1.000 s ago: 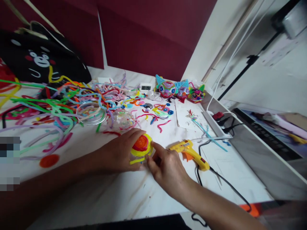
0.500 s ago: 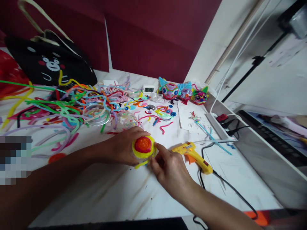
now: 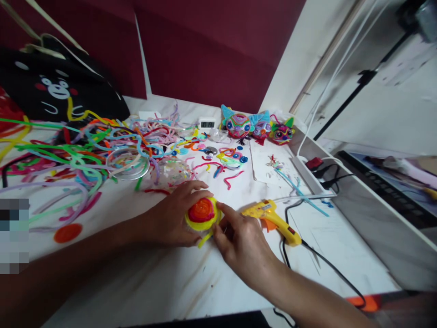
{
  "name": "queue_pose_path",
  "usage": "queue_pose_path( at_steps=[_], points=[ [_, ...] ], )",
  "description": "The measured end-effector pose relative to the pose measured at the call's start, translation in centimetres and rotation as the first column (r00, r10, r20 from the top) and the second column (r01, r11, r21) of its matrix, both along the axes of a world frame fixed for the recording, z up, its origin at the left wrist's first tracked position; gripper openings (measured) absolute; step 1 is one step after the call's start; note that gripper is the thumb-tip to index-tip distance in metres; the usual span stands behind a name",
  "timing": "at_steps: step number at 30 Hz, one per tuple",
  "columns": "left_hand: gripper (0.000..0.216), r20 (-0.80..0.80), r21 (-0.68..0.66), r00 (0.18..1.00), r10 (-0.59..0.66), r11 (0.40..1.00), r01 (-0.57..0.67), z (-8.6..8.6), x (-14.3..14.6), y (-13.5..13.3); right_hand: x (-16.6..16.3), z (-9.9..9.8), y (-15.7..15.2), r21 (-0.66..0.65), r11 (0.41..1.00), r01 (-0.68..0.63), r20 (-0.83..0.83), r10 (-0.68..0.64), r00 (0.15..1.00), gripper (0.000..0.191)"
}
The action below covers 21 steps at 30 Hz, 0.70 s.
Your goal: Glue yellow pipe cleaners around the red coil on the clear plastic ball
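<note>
My left hand (image 3: pixel 174 221) is wrapped round the side of a small clear ball, whose top is covered by coiled pipe cleaners (image 3: pixel 201 210), orange in the middle, then pink-red, then yellow. A short yellow end (image 3: pixel 204 240) sticks out at the lower edge. On the ball's right side, the thumb and forefinger of my right hand (image 3: pixel 243 237) pinch at the yellow pipe cleaner along the rim. Just beyond that hand lies a yellow hot glue gun (image 3: pixel 273 221) with an orange trigger, its black cord running toward the front edge.
Tangled pipe cleaners (image 3: pixel 88 146) fill the left, beside a clear round dish (image 3: pixel 128 163) and an orange disc (image 3: pixel 68 233). Behind stand a small digital clock (image 3: pixel 207 123), several decorated animal heads (image 3: pixel 238 125) and a black bag (image 3: pixel 95 91). A power strip (image 3: pixel 312 175) is at right.
The view has shifted slightly, bringing the orange disc out from behind my left forearm. The ball has tilted a little in my left hand, and the yellow end points lower. Both hands keep their grip.
</note>
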<state>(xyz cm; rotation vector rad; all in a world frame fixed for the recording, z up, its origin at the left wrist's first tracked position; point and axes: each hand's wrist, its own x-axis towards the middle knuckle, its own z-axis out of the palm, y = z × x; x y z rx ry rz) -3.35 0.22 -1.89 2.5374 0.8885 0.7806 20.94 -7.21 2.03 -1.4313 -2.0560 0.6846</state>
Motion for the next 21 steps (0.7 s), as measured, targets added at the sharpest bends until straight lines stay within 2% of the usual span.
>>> queue_pose_path(
  at_steps=[6,10,16,19,21],
  points=[
    [0.090,0.025,-0.130,1.000,0.003,0.992,0.001,-0.8,0.0,-0.2,0.0,-0.1,0.1,-0.018,1.000,-0.002,-0.059,0.001,0.998,0.056],
    [0.102,0.042,-0.130,0.999,-0.005,0.991,0.011,-1.5,0.4,0.2,0.0,-0.5,0.2,-0.020,1.000,-0.010,-0.062,0.009,0.998,0.054],
    [0.075,0.058,-0.099,0.998,-0.031,0.994,0.037,-0.4,0.9,0.1,0.1,-0.2,0.2,-0.024,0.999,-0.027,-0.063,0.025,0.998,0.056],
    [0.081,0.051,-0.120,0.998,-0.036,0.992,0.042,-0.1,0.5,0.2,1.2,0.9,-0.1,0.024,1.000,-0.017,-0.105,0.019,0.994,0.055],
    [0.087,0.033,-0.136,0.999,-0.042,0.990,0.046,-0.1,0.2,0.3,2.8,1.8,-0.3,0.122,0.992,0.026,-0.097,-0.014,0.995,0.051]
  ],
)
